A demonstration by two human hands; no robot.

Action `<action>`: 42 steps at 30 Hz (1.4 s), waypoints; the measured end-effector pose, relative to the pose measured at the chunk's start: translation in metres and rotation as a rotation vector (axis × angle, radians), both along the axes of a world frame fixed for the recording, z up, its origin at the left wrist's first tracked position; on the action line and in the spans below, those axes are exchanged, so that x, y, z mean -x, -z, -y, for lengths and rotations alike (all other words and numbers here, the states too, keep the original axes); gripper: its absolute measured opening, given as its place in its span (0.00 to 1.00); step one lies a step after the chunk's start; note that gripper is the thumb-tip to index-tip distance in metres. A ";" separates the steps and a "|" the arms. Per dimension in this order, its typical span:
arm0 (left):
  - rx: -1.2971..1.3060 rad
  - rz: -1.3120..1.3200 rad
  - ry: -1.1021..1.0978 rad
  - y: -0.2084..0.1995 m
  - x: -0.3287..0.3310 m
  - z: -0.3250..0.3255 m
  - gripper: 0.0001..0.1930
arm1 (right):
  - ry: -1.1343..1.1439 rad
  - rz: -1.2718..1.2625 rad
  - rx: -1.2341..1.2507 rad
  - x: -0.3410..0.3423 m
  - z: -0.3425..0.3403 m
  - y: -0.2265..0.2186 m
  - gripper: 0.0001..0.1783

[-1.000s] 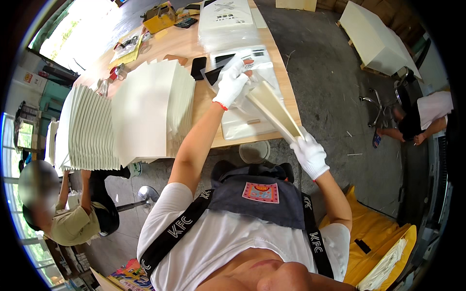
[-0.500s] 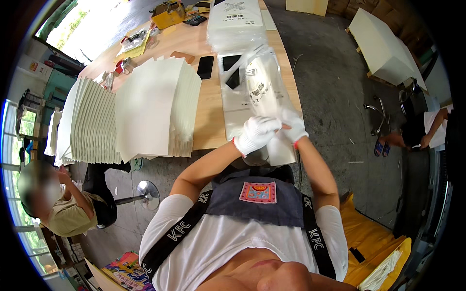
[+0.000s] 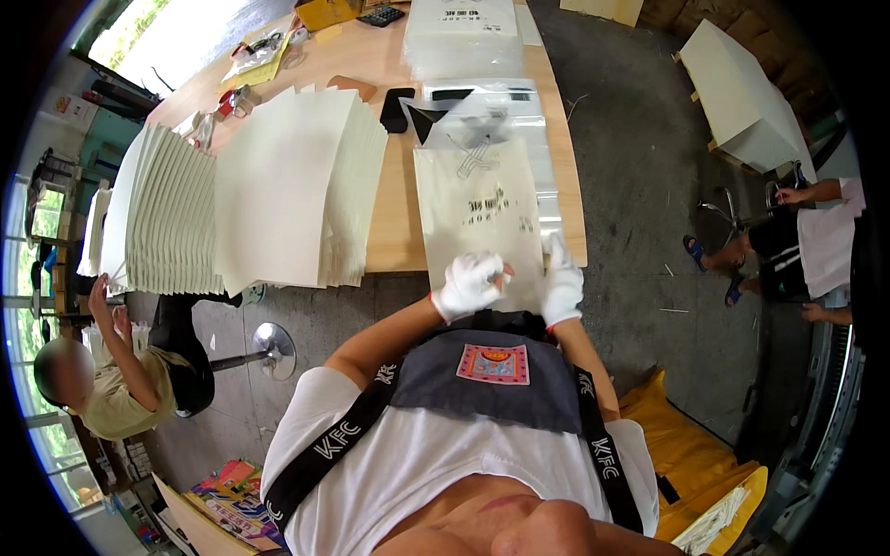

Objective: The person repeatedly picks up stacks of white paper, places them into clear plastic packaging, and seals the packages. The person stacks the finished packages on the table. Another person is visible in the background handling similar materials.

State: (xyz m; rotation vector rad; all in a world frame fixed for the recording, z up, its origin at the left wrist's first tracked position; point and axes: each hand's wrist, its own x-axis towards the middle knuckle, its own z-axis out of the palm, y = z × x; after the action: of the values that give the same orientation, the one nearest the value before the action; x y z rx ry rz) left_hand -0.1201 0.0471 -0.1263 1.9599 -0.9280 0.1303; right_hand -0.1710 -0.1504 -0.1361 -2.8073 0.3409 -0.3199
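A pack of paper in a clear plastic bag (image 3: 476, 199), printed with dark marks, lies over the table's near edge in front of me. My left hand (image 3: 470, 285), in a white knit glove with bare fingertips showing, is curled over the near part of the pack; what its fingers hold is hidden. My right hand (image 3: 561, 281), also gloved, grips the pack's right edge near its close corner, its fingers pointing away from me. Under and beyond the pack lies a pile of clear plastic bags (image 3: 549, 171).
Fanned stacks of white paper (image 3: 283, 185) stand left on the wooden table (image 3: 397, 246). Behind are a black phone (image 3: 396, 110), a calculator (image 3: 381, 17) and finished bagged packs (image 3: 464, 57). A seated person (image 3: 130, 385) is at left, another person (image 3: 816, 241) at right.
The bagged pack, curved and tilted between my hands before, now lies flatter with its printed face up. My hands have moved apart and nearer to me. The person at right has come further into view.
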 end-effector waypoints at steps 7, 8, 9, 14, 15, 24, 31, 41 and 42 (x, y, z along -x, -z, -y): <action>-0.040 -0.238 -0.743 0.074 -0.001 -0.088 0.06 | -0.189 -0.257 0.119 0.005 0.011 0.005 0.21; 0.297 -0.501 -0.791 0.105 0.002 -0.095 0.08 | -0.251 -0.213 0.138 0.008 0.007 -0.002 0.21; 0.349 -0.594 -0.749 0.097 0.011 -0.096 0.08 | -0.305 -0.212 0.127 0.015 0.006 -0.009 0.20; 0.298 -0.833 -0.370 0.043 0.093 -0.120 0.04 | -0.606 -0.421 0.276 0.086 0.020 0.003 0.15; 0.153 -0.844 -0.277 0.044 0.103 -0.132 0.04 | -0.567 -0.380 -0.038 0.099 0.024 0.004 0.13; 0.136 -0.549 -0.520 0.038 0.052 -0.095 0.08 | -0.503 -0.134 0.130 0.029 0.015 -0.055 0.21; -0.194 -0.734 -0.383 0.094 0.106 -0.171 0.12 | -0.574 -0.938 0.119 0.072 0.054 0.015 0.22; 0.113 -0.771 -0.428 0.041 0.007 -0.081 0.14 | 0.087 -0.515 -1.541 0.021 0.037 0.099 0.24; 0.100 -0.767 -0.364 0.012 -0.001 -0.064 0.12 | 0.058 -0.443 -1.666 0.026 0.036 0.116 0.21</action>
State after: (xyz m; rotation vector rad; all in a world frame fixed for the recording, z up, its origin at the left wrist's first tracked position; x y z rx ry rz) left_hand -0.1190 0.1115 -0.1379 1.8366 -0.0638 -0.3436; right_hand -0.1972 -0.1866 -0.2523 -1.1756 0.4579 0.4334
